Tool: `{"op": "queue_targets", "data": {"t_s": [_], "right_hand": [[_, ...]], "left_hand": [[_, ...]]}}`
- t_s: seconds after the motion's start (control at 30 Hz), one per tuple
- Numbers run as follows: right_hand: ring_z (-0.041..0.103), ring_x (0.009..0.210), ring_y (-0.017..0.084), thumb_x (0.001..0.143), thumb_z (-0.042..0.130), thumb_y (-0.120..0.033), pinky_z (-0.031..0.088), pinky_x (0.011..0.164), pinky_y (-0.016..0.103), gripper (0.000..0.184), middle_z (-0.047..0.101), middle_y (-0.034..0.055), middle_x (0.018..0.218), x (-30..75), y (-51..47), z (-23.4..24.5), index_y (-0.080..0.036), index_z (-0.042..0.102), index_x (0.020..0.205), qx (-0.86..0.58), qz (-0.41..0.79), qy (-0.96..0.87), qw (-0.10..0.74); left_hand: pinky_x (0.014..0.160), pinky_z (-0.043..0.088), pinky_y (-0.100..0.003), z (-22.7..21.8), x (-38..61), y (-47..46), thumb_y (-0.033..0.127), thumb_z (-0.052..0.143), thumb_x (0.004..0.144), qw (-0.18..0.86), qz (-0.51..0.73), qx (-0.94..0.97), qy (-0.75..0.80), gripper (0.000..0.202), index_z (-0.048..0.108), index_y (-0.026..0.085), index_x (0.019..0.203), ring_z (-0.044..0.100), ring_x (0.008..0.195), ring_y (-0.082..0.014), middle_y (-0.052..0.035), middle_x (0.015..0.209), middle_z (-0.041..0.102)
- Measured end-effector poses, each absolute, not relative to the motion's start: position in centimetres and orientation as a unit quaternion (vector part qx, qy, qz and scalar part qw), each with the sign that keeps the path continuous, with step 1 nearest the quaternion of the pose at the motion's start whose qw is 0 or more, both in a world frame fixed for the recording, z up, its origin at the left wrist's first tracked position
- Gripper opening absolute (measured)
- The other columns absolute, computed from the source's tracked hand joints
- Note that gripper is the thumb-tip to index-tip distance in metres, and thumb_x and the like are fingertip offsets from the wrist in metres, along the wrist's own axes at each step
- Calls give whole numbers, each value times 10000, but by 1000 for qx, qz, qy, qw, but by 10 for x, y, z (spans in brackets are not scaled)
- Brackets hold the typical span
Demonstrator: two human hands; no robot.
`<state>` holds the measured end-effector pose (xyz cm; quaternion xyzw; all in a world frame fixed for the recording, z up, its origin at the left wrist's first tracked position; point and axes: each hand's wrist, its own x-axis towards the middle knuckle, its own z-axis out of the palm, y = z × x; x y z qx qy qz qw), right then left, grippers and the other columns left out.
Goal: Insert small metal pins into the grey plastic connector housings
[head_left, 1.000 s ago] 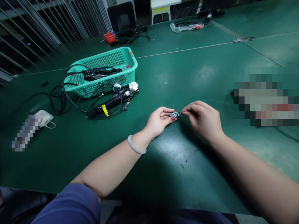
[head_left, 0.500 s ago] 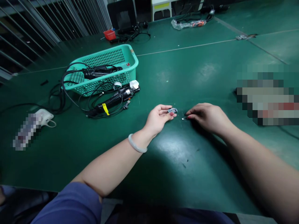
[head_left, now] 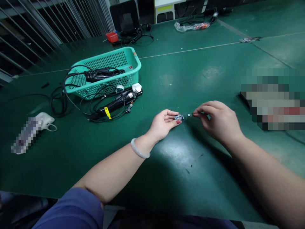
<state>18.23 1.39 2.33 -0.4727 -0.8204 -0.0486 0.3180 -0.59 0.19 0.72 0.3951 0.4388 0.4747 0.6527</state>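
Note:
Between the thumb and fingers of my left hand (head_left: 163,123) is a small circuit board (head_left: 179,117), held a little above the green table (head_left: 152,178). My right hand (head_left: 218,119) pinches a tiny flat piece with a pale, shiny end (head_left: 190,115) between thumb and forefinger. That end points left at the board, and a narrow gap separates the two. What kind of part the tiny piece is cannot be made out, since the fingertips cover the rest of it.
To the left stands a turquoise basket (head_left: 111,86) with black cabled devices inside. In front of it lies a black handheld device (head_left: 116,103) with a yellow tag and loose cables. A white object (head_left: 45,121) sits far left, a blurred-out object (head_left: 274,105) at right.
My right hand has lifted the tiny piece off the table and turned it towards the board. My left hand, with the board, has shifted slightly right and nearer to me.

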Motion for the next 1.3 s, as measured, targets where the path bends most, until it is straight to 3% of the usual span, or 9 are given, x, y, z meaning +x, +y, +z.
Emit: {"op": "queue_targets", "data": {"t_s": [0.1, 0.63, 0.8, 0.97, 1.13, 1.3], "right_hand": [[609, 738, 188, 837, 582, -207, 480, 657, 311, 120, 689, 46, 794, 172, 5, 31, -212, 661, 747, -458, -45, -817, 348], [593, 748, 209, 862, 520, -216, 488, 684, 341, 206, 703, 69, 823, 158, 1, 32, -207, 708, 777, -461, 4, -836, 297], [631, 827, 229, 880, 494, -254, 503, 741, 372, 232, 705, 77, 889, 162, 3, 30, -236, 719, 828, -494, 18, -799, 344], [646, 814, 216, 872, 499, -274, 510, 740, 359, 225, 704, 75, 890, 167, 18, 12, -225, 713, 821, -497, 87, -787, 355], [643, 804, 201, 852, 521, -260, 499, 766, 349, 207, 712, 74, 870, 170, 28, -3, -193, 710, 801, -494, 126, -776, 371], [637, 792, 196, 833, 542, -246, 496, 762, 352, 180, 709, 70, 843, 175, 28, -6, -190, 707, 787, -511, 150, -756, 381]], "left_hand": [[919, 464, -392, 6, -5, 2, 95, 770, 606, 655, 466, 411, 431, 290, 602, 135, 839, 655, 758, -111, -29, 819, 701], [945, 446, -407, 2, -6, 3, 104, 787, 588, 654, 464, 425, 420, 313, 595, 141, 833, 653, 781, -115, -19, 821, 697], [977, 432, -408, 3, -7, 3, 124, 771, 621, 655, 480, 414, 412, 285, 606, 140, 852, 663, 831, -126, -42, 866, 712], [986, 433, -383, 10, -11, 3, 69, 689, 692, 668, 513, 355, 405, 206, 592, 139, 860, 665, 899, -129, -47, 928, 707], [971, 461, -325, 16, -16, 1, 91, 588, 789, 674, 561, 280, 391, 106, 594, 141, 882, 679, 897, -120, -28, 893, 683], [957, 491, -263, 19, -42, -19, 87, 563, 799, 652, 600, 222, 407, 120, 629, 148, 879, 677, 930, -113, -25, 846, 680]]}}
